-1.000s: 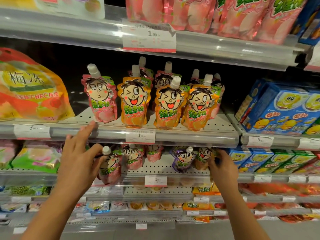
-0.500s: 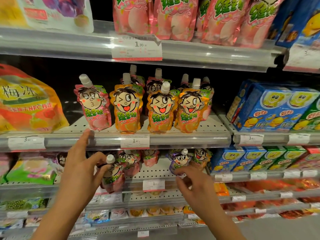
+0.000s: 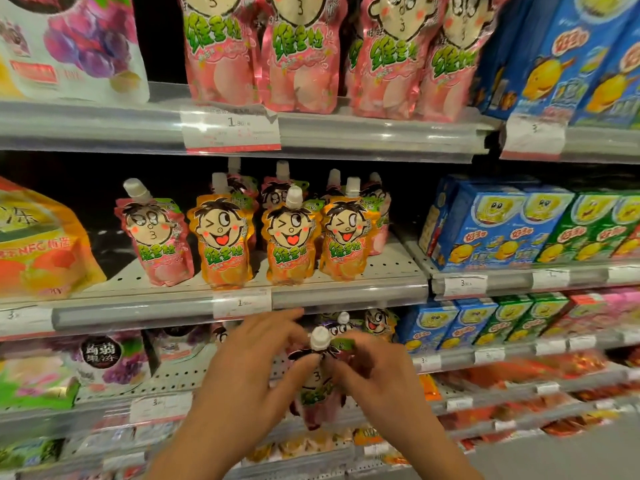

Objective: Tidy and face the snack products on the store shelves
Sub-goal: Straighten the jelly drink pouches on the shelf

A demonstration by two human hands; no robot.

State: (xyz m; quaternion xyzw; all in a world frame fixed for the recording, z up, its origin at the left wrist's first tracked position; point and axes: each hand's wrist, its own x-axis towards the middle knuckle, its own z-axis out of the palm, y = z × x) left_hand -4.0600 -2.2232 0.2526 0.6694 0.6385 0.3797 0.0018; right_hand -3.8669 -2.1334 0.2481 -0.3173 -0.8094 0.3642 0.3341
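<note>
On the middle shelf (image 3: 346, 292) a bare gap opens between the big orange bag (image 3: 38, 251) at left and the pink spout pouch (image 3: 156, 237), wide enough for a hand to reach far back. The three orange pouches (image 3: 291, 244) stand nearly touching, more rows behind, so no way through there. Right of them, bare shelf runs to the blue boxes (image 3: 485, 226). On the shelf below, both hands (image 3: 242, 375) and their held pouch (image 3: 317, 386) fill the front (blurred, but the perforated deck (image 3: 180, 372) to their left seems free).
</note>
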